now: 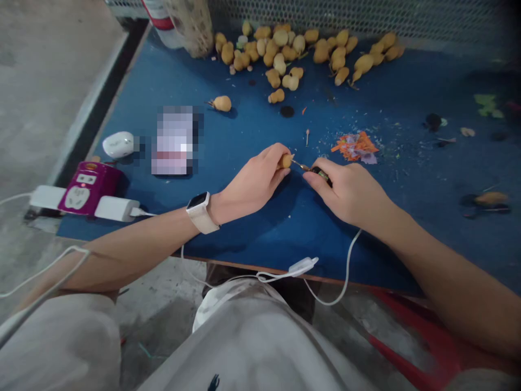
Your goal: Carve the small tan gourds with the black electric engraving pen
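Observation:
Between the thumb and fingers of my left hand (pixel 258 176) is a small yellow-brown gourd (pixel 286 161), mostly covered by the fingers. My right hand (pixel 352 190) is closed around the dark handle of a thin metal-shafted tool (pixel 303 166). The shaft points left, and its tip is at the exposed end of the gourd; whether it is inside cannot be made out. Beyond the hands, a short thin stick with a pale head (pixel 307 137) lies on the blue table (pixel 244 239). Orange and lilac scraps (pixel 358 146) are heaped past my right hand.
Many small gourds (pixel 280 38) are piled at the back; a single gourd (pixel 222 103) lies apart. At left are a pixelated flat object (pixel 173 141), a white case (pixel 118 144) and a purple power adapter (pixel 90 184). A white cable (pixel 303 266) hangs along the front edge.

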### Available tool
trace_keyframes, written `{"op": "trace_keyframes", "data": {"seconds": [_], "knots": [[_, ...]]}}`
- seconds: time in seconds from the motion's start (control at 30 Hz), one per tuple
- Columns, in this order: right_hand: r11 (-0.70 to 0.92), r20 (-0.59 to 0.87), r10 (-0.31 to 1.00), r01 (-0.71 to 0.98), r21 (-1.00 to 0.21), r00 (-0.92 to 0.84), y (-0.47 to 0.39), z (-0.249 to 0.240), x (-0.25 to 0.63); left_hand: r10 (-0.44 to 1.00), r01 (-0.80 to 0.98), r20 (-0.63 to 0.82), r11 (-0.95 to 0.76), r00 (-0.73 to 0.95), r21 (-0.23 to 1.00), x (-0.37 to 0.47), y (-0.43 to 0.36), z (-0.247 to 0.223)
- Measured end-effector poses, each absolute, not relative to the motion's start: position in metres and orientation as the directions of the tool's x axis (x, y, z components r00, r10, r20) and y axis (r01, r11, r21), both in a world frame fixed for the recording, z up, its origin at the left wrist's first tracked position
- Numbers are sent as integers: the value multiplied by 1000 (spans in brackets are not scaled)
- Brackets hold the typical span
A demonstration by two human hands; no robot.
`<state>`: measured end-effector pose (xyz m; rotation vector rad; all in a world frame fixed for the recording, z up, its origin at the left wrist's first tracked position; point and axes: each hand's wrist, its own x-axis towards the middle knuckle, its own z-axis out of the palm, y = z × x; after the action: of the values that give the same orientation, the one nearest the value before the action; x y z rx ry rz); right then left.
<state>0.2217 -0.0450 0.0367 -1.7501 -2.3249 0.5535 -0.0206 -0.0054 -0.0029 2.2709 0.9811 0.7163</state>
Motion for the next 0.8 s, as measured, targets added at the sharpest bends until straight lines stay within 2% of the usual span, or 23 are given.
{"op": "trace_keyframes", "data": {"seconds": [0.37,0.8], "knots": [[220,-96,955,885,-411,-282,-44,39,221,757,461,266,-594,597,659,-21,-5,-4],[246,-79,953,899,-363,-293,-45,35,223,758,455,266,-591,595,666,-21,-5,-4]]}}
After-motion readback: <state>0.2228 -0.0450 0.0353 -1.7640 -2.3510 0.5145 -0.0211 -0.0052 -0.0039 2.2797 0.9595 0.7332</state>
